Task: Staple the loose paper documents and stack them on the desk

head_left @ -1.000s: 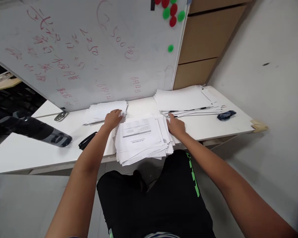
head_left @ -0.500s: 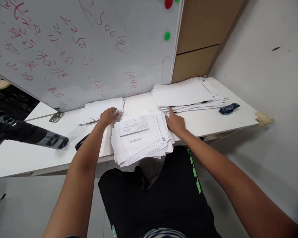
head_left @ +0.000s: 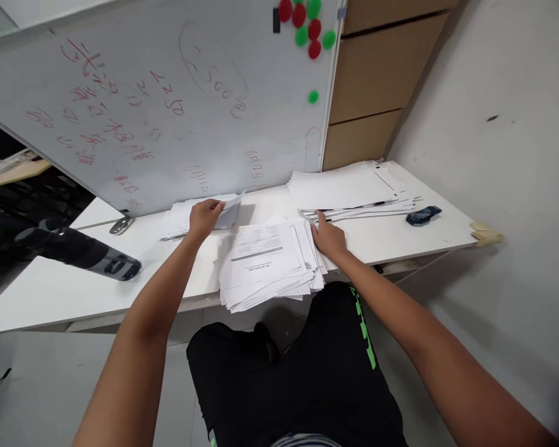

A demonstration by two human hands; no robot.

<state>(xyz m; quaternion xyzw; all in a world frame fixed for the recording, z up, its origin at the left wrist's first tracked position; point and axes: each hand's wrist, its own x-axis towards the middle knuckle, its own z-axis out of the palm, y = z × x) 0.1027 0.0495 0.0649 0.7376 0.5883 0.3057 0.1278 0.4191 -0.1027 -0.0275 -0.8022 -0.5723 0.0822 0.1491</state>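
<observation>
A loose sheet (head_left: 234, 201) rises above the left stack (head_left: 182, 213), pinched in the narrow grip of the left hand (head_left: 205, 218), knuckles up. The right hand (head_left: 328, 238) rests beside the central stack (head_left: 261, 267), index finger extended; whether it grips paper, I cannot tell. Rightward lies another stack (head_left: 340, 189); leftward, a bottle (head_left: 84, 251). The white desk (head_left: 377, 239) meets a whiteboard (head_left: 168, 133).

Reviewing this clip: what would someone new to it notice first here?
Probably the big whiteboard behind the desk, with its red handwriting and a cluster of red and green magnets at its upper right. Next, the untidy printed stack at the desk's front edge, the right hand at its right side. Beyond its upper left corner, the left hand holds a raised sheet.
</observation>
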